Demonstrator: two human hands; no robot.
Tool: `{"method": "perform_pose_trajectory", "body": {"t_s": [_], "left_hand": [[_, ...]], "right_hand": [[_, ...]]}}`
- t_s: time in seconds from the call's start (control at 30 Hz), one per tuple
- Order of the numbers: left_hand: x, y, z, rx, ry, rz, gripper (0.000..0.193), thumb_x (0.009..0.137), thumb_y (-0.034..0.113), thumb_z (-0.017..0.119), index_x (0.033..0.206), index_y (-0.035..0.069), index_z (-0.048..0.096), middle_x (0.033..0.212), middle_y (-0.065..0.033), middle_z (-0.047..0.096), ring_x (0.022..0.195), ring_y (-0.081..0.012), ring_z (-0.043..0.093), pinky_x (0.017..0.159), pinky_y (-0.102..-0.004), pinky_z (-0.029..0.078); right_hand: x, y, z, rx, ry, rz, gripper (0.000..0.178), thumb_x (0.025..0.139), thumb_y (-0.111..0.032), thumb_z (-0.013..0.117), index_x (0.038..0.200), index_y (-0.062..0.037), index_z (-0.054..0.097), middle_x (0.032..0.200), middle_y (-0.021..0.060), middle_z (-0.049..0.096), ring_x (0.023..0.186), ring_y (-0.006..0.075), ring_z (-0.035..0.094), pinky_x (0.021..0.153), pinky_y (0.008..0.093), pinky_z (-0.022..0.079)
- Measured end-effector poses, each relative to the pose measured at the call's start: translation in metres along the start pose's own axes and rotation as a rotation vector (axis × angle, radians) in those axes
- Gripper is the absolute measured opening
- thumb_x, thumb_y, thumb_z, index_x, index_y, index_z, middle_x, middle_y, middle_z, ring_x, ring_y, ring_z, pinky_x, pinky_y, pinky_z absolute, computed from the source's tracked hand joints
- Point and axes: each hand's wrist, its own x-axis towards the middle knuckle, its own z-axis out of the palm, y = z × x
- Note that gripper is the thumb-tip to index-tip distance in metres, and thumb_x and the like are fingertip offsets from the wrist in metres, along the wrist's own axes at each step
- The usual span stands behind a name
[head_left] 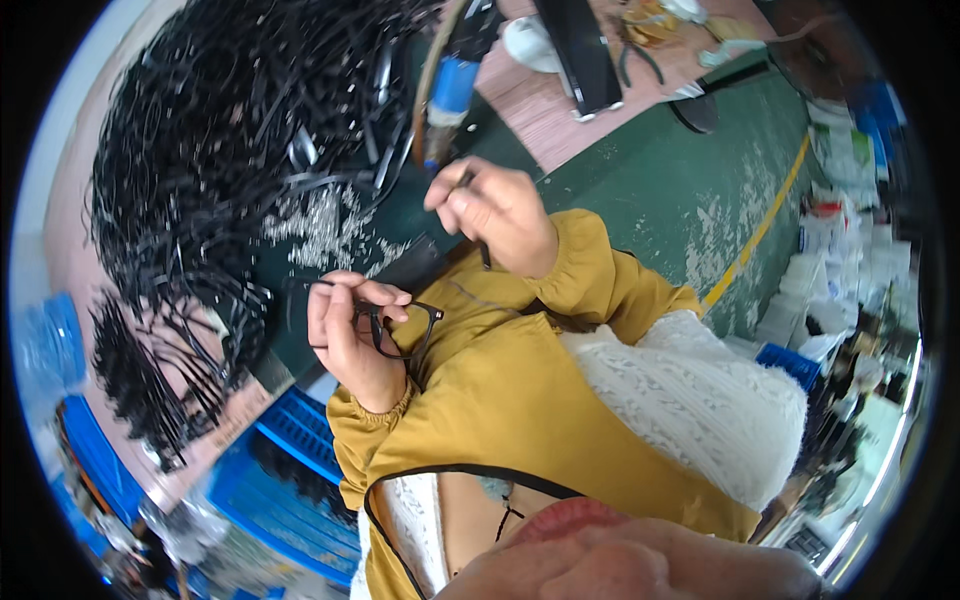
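1. At far left on the desk [80,225], a small bundle of dark thin strips [150,390] lies near a much larger heap of black strips [230,120]; keeping sleeves clear of both should avoid dragging pieces off.
2. Just right of them, the left hand [350,325] grasps a dark glasses frame [436,316], held above the lap in front of the mustard top [480,385]. A light, firm pinch close to the corner seems best, since squeezing the rim could bend it.
3. Farther right, the right hand [500,215] curls round what looks like one thin dark stick [486,258]; blur hides its tip, so I cannot tell its kind. It is apart from the frame. Steadying both wrists and bringing the two pieces together squarely would probably limit slips.
4. At upper right, what look like dark pliers [645,65] lie on another pink surface [520,110], well apart from the hands.
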Motion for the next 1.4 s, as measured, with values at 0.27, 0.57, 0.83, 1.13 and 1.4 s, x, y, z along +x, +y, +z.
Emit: {"method": "perform_pose_trajectory", "body": {"t_s": [0.27,0.57,0.83,1.13,1.4], "left_hand": [[0.018,-0.021,0.099,0.016,-0.425,0.305,0.039,0.107,0.024,0.053,0.133,-0.004,0.056,0.131,-0.0149,0.061,0.124,-0.0231,0.058,0.094,-0.0367,0.054],[0.026,0.013,0.041,0.186,-0.285,0.269,0.026,0.103,0.007,0.055,0.126,-0.004,0.060,0.123,-0.0114,0.062,0.115,-0.0193,0.061,0.090,-0.0335,0.056],[0.136,0.150,-0.073,0.662,0.022,0.745,0.019,0.099,0.010,0.060,0.106,-0.001,0.074,0.094,-0.0053,0.074,0.089,-0.0116,0.070,0.077,-0.0246,0.055],[0.345,0.184,-0.095,1.773,0.297,0.936,0.035,0.093,0.027,0.060,0.113,0.000,0.069,0.112,-0.0259,0.071,0.098,-0.0442,0.069,0.089,-0.0527,0.056],[0.214,0.170,-0.079,0.322,0.072,0.754,0.031,0.095,0.013,0.062,0.120,-0.004,0.066,0.109,-0.0165,0.072,0.106,-0.0254,0.069,0.096,-0.0425,0.054]], "right_hand": [[-0.006,-0.037,-0.065,-0.021,0.258,0.041,0.013,0.096,-0.018,0.073,0.094,-0.0057,0.070,0.082,-0.0029,0.064,0.075,0.0067,0.057,0.069,0.0244,0.048],[0.095,-0.047,-0.209,-0.133,0.729,-0.238,0.019,0.105,-0.019,0.057,0.096,-0.0030,0.059,0.074,-0.0003,0.043,0.060,0.0090,0.039,0.053,0.0270,0.029],[0.020,0.026,0.010,-0.243,-0.051,-0.534,0.015,0.103,-0.013,0.060,0.097,-0.0008,0.067,0.089,0.0134,0.062,0.073,0.0188,0.061,0.059,0.0288,0.051],[0.015,0.055,0.046,-0.331,-0.238,-0.372,0.008,0.097,0.000,0.058,0.101,0.0029,0.064,0.093,0.0174,0.061,0.080,0.0287,0.062,0.071,0.0349,0.052],[0.016,0.055,0.049,-0.255,-0.136,-0.309,0.010,0.100,0.000,0.058,0.097,0.0079,0.064,0.087,0.0108,0.064,0.061,0.0138,0.058,0.056,0.0261,0.047]]}}
